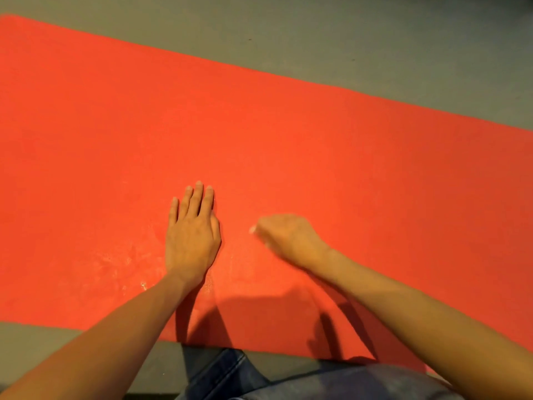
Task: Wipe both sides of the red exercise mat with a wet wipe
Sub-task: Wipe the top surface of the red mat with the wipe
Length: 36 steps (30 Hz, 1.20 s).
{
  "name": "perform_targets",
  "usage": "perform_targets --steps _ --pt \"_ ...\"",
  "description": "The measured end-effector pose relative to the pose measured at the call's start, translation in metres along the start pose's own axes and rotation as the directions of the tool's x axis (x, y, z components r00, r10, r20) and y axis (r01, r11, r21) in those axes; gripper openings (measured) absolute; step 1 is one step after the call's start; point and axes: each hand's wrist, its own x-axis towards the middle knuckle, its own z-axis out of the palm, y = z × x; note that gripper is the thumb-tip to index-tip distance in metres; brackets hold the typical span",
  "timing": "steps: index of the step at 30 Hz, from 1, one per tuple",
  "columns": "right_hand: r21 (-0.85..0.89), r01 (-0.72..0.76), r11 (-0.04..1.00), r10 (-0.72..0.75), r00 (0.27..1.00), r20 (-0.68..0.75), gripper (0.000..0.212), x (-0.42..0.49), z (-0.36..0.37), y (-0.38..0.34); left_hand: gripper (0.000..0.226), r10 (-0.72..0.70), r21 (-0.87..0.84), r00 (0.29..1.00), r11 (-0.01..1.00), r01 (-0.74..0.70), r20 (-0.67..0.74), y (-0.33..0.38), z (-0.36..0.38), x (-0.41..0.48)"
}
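Red mat [288,140], one; left hand [191,235] flat, right grip [288,236] round one wipe [252,229]

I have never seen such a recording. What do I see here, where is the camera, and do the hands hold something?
There is no machine: these are a person's two bare hands, filmed by one camera worn on the head, looking down. A red mat lies flat on a grey floor. The left hand rests flat on it, fingers straight, holding nothing. The right hand is curled; a small white bit at its fingers is probably the wet wipe, though blurred.
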Motion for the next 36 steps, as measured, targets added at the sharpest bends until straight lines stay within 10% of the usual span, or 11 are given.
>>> perform_targets --steps 3,9,15,20,25,32,36 --pt "-0.109 -0.292 0.950 0.281 0.953 -0.111 0.025 0.005 0.000 0.008 0.054 0.006 0.000 1.000 1.000 -0.006 -0.005 0.000 -0.001 0.000" --pt "0.247 0.374 0.894 -0.427 0.879 0.215 0.007 -0.040 -0.009 -0.051 0.056 0.000 -0.016 1.000 1.000 0.000 0.002 0.001 -0.001 0.001" --pt "-0.059 -0.146 0.988 0.145 0.989 -0.020 0.031 -0.006 -0.001 -0.017 0.056 -0.001 -0.016 1.000 1.000 0.000 -0.009 0.000 -0.001 0.002" --pt "0.350 0.456 0.818 -0.550 0.799 0.243 0.006 -0.047 -0.008 -0.068 0.056 0.003 -0.019 1.000 1.000 -0.004 -0.009 0.001 -0.001 0.002" --pt "0.001 -0.062 0.998 0.062 0.997 0.040 0.021 0.015 0.002 -0.018 0.057 0.002 -0.021 1.000 1.000 -0.002 -0.004 0.002 -0.002 0.004" --pt "0.422 0.271 0.865 -0.436 0.822 0.367 0.018 -0.021 -0.007 -0.073 0.058 0.002 -0.023 1.000 1.000 -0.002 -0.008 0.003 -0.002 0.003" --pt "-0.079 -0.124 0.989 0.124 0.992 0.001 0.012 0.013 -0.006 0.010 0.057 0.004 -0.024 1.000 1.000 -0.004 -0.004 0.002 -0.003 0.005"
